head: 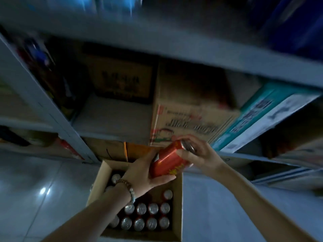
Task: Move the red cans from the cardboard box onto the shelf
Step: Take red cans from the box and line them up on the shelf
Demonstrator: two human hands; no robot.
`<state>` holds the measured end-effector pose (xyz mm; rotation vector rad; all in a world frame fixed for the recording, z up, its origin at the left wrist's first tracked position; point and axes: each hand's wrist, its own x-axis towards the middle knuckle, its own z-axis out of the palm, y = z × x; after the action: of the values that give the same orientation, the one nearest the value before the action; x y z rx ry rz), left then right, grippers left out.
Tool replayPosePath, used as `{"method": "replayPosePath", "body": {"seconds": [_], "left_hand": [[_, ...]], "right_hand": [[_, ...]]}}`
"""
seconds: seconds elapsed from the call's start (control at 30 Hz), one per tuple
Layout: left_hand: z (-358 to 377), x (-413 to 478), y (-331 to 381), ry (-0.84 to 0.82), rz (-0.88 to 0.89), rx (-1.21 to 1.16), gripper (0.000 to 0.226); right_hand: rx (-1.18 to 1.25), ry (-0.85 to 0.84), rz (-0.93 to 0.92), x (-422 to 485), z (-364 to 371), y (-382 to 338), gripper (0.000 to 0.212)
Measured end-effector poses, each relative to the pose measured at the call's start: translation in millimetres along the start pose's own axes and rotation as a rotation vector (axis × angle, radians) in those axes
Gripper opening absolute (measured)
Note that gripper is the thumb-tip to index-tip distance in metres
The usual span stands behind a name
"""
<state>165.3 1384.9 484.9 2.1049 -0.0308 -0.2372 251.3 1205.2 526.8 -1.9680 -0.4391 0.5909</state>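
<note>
The left hand cups a red can from beneath, fingers curled round its body, while the right hand pinches its silver top. The can lies tilted above the cardboard box, long axis pointing up-right toward the shelf, whose bare patch lies beyond.

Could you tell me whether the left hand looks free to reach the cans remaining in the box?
Probably not yet: the left hand is cradling the red can, though the open cardboard box lies directly beneath.
</note>
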Motion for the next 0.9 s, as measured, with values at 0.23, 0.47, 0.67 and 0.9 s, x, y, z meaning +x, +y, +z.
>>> {"method": "replayPosePath", "body": {"seconds": [0.23, 0.47, 0.67, 0.9], "left_hand": [[-101.8, -0.4, 177.6, 0.113, 0.208, -0.263, 0.068], [-150.1, 44.8, 268.2, 0.252, 0.301, -0.233, 0.055], [-178.8, 95.7, 279.7, 0.309, 0.106, -0.05, 0.067], [-193.1, 145.1, 212.2, 0.353, -0.114, 0.394, 0.07]], "right_hand": [[-0.06, 0.027, -0.144, -36.7, -105.3, -200.2, 0.058], [0.015, 0.155, -0.209, -25.4, -165.8, -279.9, 0.069], [0.023, 0.33, -0.219, 24.8, -189.9, -297.4, 0.063], [0.026, 0.393, -0.22, 114.3, -192.7, -272.7, 0.058]]}}
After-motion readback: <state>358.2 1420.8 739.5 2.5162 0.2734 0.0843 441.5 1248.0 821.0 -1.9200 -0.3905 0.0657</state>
